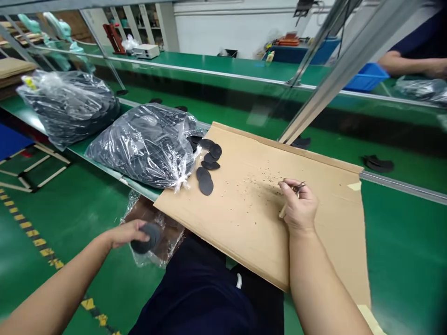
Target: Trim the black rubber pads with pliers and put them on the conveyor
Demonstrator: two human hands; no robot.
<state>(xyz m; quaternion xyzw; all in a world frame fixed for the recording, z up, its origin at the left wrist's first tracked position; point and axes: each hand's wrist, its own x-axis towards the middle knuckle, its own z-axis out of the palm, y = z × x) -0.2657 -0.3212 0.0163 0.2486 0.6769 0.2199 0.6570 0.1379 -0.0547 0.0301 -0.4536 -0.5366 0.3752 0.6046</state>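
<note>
- Left hand point(125, 234) curls round a dark, foam-like round disc point(152, 236), just off the near-left edge of the corrugated cardboard sheet point(279, 246).
- Right hand point(300, 207), well apart, pinches small metal snips point(298, 188) over the cardboard.
- Black crumbs point(265, 182) speckle the sheet.
- Matte black discs point(206, 184) lie near its far-left corner, beside a clear plastic bag point(146, 149) packed with more.

Black discs point(205, 184) on cardboard point(237, 228) atop green conveyor point(401, 242)

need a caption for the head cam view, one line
Left hand holding stacked dark discs, right hand pinching a small metal tool over a cardboard sheet strewn with black crumbs
</note>
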